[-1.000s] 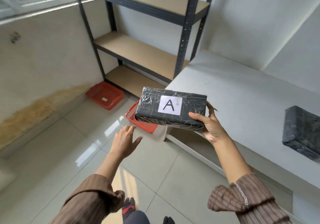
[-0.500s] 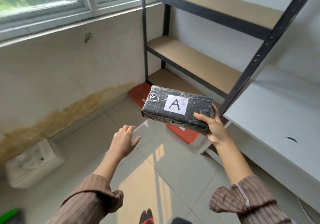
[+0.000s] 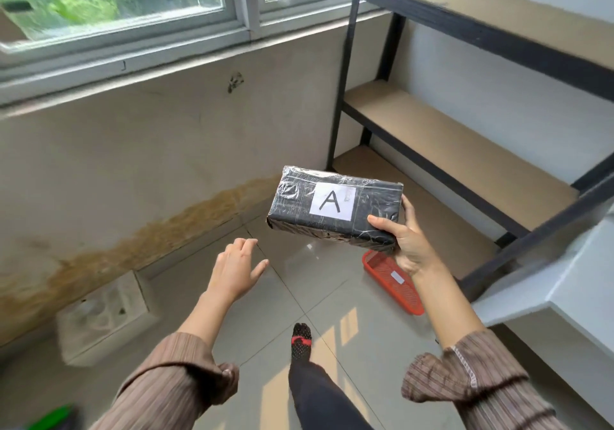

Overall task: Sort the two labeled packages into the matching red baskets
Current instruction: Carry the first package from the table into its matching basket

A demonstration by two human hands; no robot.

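Above the floor, right hand [image 3: 410, 246] clamped on package A [image 3: 332, 208]; left hand [image 3: 236, 268] spread, empty; red basket [image 3: 393, 281] below.

Black metal shelving [image 3: 465, 150] beside a window [image 3: 133, 7], stained wall [image 3: 133, 163] below

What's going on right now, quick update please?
Right hand grips package A by its end, held in the air. Left hand open, empty. One red basket on the floor below; path looks clear.
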